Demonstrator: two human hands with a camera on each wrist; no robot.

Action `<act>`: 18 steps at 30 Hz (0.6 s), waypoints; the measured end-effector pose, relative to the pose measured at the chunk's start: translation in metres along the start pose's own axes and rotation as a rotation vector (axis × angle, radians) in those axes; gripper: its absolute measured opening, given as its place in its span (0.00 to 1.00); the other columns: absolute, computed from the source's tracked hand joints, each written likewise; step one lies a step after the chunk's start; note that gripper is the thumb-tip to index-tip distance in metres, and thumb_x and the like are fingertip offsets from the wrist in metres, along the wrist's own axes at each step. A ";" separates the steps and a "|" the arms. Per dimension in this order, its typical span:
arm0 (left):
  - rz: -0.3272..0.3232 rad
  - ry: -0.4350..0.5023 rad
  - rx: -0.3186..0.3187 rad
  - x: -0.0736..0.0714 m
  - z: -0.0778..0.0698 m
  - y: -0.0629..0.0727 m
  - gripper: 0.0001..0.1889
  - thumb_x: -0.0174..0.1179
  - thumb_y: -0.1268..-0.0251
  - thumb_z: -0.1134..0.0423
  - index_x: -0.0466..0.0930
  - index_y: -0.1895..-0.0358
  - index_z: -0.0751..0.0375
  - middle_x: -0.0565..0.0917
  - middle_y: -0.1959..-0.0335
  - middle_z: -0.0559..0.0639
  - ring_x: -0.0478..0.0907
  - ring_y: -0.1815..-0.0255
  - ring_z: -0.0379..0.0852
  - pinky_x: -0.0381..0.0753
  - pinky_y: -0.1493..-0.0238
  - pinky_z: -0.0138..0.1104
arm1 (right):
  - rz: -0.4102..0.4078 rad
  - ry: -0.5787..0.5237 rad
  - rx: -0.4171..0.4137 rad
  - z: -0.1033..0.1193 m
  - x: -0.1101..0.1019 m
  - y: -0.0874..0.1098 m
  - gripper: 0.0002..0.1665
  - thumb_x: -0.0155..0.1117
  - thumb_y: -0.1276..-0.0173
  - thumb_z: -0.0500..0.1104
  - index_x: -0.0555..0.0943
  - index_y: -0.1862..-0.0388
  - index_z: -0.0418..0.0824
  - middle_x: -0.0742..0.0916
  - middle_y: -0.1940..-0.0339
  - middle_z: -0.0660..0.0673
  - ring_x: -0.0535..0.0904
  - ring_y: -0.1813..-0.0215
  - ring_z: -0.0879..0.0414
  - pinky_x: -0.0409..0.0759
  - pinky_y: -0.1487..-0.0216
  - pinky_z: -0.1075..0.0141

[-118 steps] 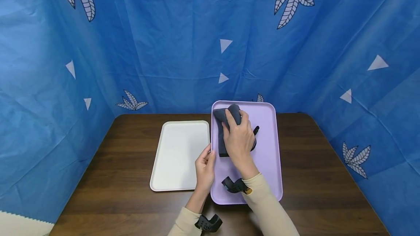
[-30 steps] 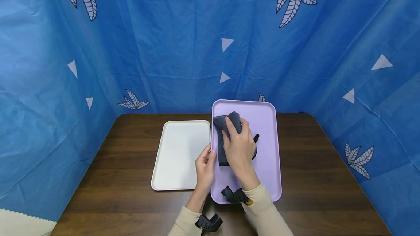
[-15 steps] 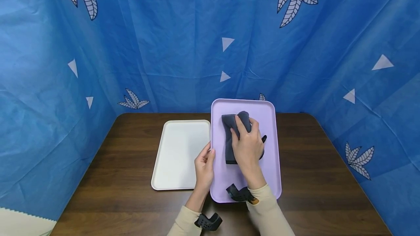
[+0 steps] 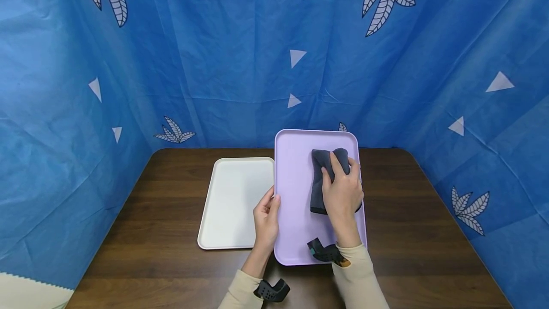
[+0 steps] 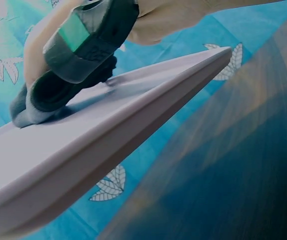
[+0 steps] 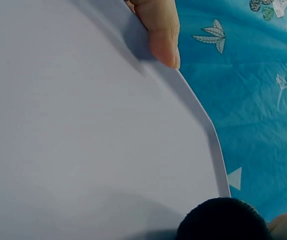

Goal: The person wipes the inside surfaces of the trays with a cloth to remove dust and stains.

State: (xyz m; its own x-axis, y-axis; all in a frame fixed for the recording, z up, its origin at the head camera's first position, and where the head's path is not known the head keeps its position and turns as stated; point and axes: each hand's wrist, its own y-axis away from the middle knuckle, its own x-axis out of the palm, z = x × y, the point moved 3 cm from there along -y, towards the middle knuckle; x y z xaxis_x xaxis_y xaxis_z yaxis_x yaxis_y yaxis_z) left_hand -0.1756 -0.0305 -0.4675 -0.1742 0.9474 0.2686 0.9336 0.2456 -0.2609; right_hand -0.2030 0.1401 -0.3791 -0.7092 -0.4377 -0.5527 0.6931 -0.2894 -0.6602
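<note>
A lilac tray is raised at a tilt over the table, as the left wrist view shows from its side. My left hand grips its left edge, thumb on the rim; that thumb also appears in the right wrist view. On the tray's right half, my right hand grips a bunched dark grey cloth against the inner surface. Part of the cloth hides under the palm, and its dark rounded end shows at the bottom of the right wrist view.
A white tray lies on the brown wooden table, left of the lilac one. A blue curtain with leaf prints hangs behind and on both sides. Each wrist wears a black camera mount.
My right hand has slid the cloth from the lilac tray's left side across to its right side, after moving it slightly nearer. My left hand keeps its grip; the tray has shifted slightly left.
</note>
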 end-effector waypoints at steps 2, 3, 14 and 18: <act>-0.003 0.000 -0.005 0.000 0.000 0.000 0.19 0.53 0.28 0.70 0.73 0.39 0.77 0.82 0.61 0.77 0.81 0.66 0.31 0.81 0.64 0.25 | 0.011 0.007 0.032 -0.004 -0.002 0.000 0.25 0.71 0.37 0.44 0.82 0.40 0.48 0.77 0.44 0.31 0.81 0.58 0.33 0.79 0.72 0.41; -0.003 0.000 -0.009 0.000 0.000 0.000 0.19 0.53 0.28 0.70 0.72 0.38 0.77 0.82 0.61 0.77 0.81 0.66 0.32 0.81 0.63 0.25 | 0.015 0.012 0.048 -0.007 -0.003 -0.001 0.25 0.71 0.37 0.44 0.81 0.40 0.49 0.77 0.43 0.31 0.81 0.57 0.33 0.78 0.72 0.41; -0.001 0.002 -0.014 -0.001 -0.002 0.000 0.20 0.52 0.27 0.69 0.71 0.38 0.78 0.82 0.59 0.78 0.81 0.64 0.32 0.81 0.63 0.25 | 0.019 0.013 0.128 -0.023 -0.010 -0.003 0.25 0.69 0.35 0.45 0.81 0.39 0.46 0.76 0.42 0.31 0.80 0.57 0.34 0.78 0.69 0.40; -0.003 0.004 -0.013 -0.001 -0.003 0.000 0.19 0.52 0.27 0.69 0.71 0.38 0.78 0.82 0.58 0.78 0.81 0.64 0.31 0.80 0.63 0.25 | 0.022 0.010 0.126 -0.024 -0.011 -0.003 0.25 0.69 0.35 0.45 0.80 0.38 0.46 0.76 0.42 0.30 0.80 0.57 0.34 0.78 0.69 0.40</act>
State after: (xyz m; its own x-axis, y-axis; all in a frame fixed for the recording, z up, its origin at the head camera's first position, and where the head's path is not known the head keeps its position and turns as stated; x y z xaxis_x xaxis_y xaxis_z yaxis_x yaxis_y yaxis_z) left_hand -0.1742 -0.0315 -0.4650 -0.1760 0.9458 0.2730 0.9370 0.2460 -0.2480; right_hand -0.2007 0.1662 -0.3832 -0.6946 -0.4367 -0.5717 0.7187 -0.3848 -0.5792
